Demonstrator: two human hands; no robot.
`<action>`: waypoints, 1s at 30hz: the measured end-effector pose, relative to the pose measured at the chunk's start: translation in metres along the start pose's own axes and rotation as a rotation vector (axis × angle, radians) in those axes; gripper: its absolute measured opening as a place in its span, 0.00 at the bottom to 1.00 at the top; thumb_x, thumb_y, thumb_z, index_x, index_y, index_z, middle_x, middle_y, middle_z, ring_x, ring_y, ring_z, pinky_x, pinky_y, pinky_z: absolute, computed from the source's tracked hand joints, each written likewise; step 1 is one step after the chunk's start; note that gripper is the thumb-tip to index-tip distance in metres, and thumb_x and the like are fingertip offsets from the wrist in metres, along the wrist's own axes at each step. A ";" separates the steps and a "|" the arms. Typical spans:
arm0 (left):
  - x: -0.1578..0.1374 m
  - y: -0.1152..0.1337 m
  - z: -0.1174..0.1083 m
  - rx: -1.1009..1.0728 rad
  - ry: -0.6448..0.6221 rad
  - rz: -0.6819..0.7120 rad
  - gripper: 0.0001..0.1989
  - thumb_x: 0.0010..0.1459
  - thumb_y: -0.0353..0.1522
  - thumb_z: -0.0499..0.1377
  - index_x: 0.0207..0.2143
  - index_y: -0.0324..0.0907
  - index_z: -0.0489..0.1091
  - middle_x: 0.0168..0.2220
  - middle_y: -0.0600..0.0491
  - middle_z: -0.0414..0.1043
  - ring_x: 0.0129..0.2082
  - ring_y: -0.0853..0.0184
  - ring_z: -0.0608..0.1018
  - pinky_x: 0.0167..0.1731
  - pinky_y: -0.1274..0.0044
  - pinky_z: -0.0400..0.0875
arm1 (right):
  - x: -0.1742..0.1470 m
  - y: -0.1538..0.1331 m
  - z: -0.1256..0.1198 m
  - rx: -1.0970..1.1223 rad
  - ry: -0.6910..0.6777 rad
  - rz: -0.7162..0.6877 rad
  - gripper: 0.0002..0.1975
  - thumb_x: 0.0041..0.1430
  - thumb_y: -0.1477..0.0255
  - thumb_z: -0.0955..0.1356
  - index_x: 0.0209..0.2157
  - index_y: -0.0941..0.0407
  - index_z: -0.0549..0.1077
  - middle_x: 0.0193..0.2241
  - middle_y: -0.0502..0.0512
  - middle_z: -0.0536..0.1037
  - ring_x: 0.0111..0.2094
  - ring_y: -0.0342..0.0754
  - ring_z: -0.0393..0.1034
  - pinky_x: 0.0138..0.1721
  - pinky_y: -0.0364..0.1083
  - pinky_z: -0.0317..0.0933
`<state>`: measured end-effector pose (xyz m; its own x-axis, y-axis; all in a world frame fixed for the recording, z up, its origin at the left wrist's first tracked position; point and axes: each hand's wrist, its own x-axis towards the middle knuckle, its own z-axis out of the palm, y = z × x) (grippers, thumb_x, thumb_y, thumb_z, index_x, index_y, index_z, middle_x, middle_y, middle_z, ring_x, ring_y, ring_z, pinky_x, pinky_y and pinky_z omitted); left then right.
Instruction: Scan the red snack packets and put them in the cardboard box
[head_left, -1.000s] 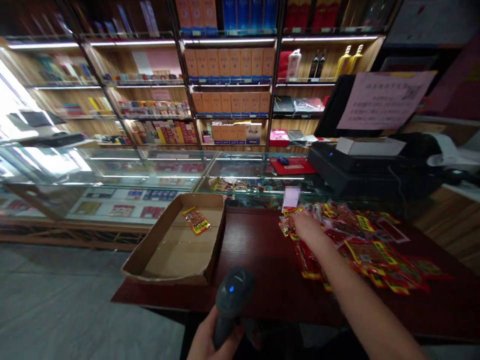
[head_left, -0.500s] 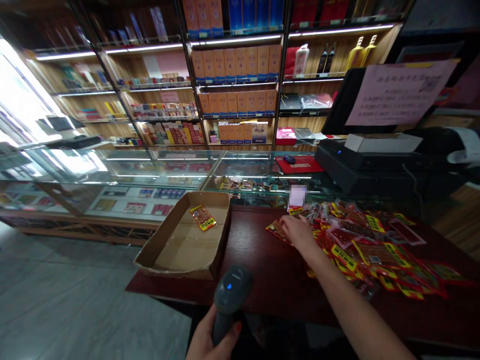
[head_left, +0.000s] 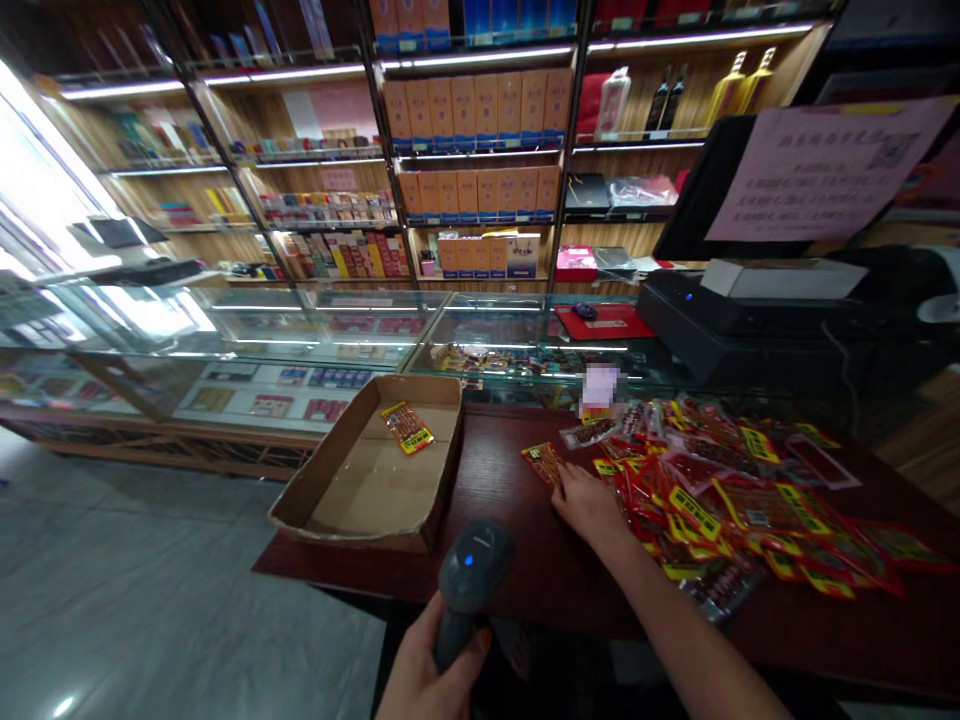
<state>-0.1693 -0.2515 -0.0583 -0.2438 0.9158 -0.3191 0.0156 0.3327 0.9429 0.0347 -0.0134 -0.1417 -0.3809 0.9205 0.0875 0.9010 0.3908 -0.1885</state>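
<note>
Right hand (head_left: 592,503): fingers pinch a snack packet (head_left: 541,464), extending toward ten o'clock over the worktop (head_left: 510,530); presumably light, pliant and slippery, best gripped by an end. Left hand (head_left: 429,668): fingers curled round a scanner (head_left: 477,562).

this place is looking like a shop: lit wall shelves (head_left: 480,58) are displaying rows of orange boxes (head_left: 475,112) and bottles (head_left: 725,95), glass counters (head_left: 330,324) are showing small packs (head_left: 307,376), a monitor (head_left: 697,200) is standing nearby, and a handheld scanner (head_left: 474,565) is hovering near heaped packets (head_left: 697,505).
</note>
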 end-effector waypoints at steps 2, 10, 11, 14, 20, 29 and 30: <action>0.001 -0.002 0.000 0.024 0.020 -0.001 0.24 0.54 0.47 0.71 0.44 0.40 0.77 0.15 0.64 0.61 0.16 0.72 0.64 0.19 0.81 0.58 | -0.006 -0.002 0.003 0.007 0.042 -0.012 0.19 0.70 0.75 0.61 0.53 0.55 0.80 0.53 0.64 0.83 0.53 0.55 0.79 0.54 0.50 0.69; 0.001 -0.007 -0.003 0.049 0.039 0.000 0.27 0.56 0.49 0.68 0.49 0.38 0.73 0.18 0.64 0.60 0.17 0.72 0.63 0.19 0.81 0.58 | -0.026 0.000 0.018 0.119 0.096 -0.040 0.28 0.65 0.57 0.71 0.62 0.55 0.73 0.66 0.66 0.73 0.65 0.63 0.69 0.63 0.62 0.63; 0.001 -0.006 -0.002 0.052 0.037 -0.004 0.28 0.56 0.49 0.68 0.49 0.38 0.73 0.19 0.65 0.60 0.17 0.72 0.63 0.19 0.81 0.58 | -0.028 -0.002 0.020 0.118 0.074 -0.052 0.27 0.66 0.59 0.70 0.62 0.55 0.73 0.66 0.66 0.73 0.65 0.63 0.69 0.62 0.62 0.64; 0.002 -0.004 -0.002 0.064 0.009 -0.009 0.28 0.56 0.49 0.68 0.49 0.38 0.73 0.18 0.65 0.60 0.17 0.72 0.63 0.20 0.81 0.58 | -0.033 -0.006 0.024 0.113 0.061 -0.079 0.19 0.69 0.69 0.65 0.59 0.53 0.76 0.62 0.64 0.77 0.61 0.59 0.74 0.58 0.57 0.68; 0.003 -0.006 -0.005 0.072 -0.043 -0.014 0.24 0.58 0.45 0.66 0.49 0.38 0.72 0.21 0.64 0.61 0.18 0.72 0.64 0.19 0.81 0.59 | -0.039 0.004 0.023 0.147 0.158 0.079 0.20 0.74 0.69 0.58 0.48 0.53 0.81 0.45 0.59 0.87 0.42 0.54 0.84 0.45 0.50 0.71; 0.008 -0.011 -0.004 0.096 -0.031 -0.025 0.26 0.59 0.47 0.65 0.50 0.37 0.71 0.20 0.64 0.59 0.18 0.72 0.63 0.19 0.81 0.60 | -0.043 0.011 0.027 0.098 0.050 -0.152 0.26 0.67 0.64 0.69 0.64 0.56 0.72 0.66 0.64 0.73 0.65 0.61 0.69 0.61 0.61 0.67; 0.009 -0.011 -0.003 0.095 -0.032 -0.028 0.25 0.59 0.47 0.65 0.50 0.37 0.71 0.20 0.64 0.59 0.18 0.72 0.64 0.19 0.81 0.60 | -0.044 0.009 0.027 0.087 0.052 -0.158 0.23 0.68 0.67 0.68 0.62 0.56 0.74 0.64 0.64 0.75 0.64 0.60 0.72 0.59 0.59 0.68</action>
<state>-0.1747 -0.2479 -0.0709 -0.2148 0.9121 -0.3491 0.1020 0.3765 0.9208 0.0541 -0.0500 -0.1736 -0.5032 0.8467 0.1729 0.8084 0.5319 -0.2521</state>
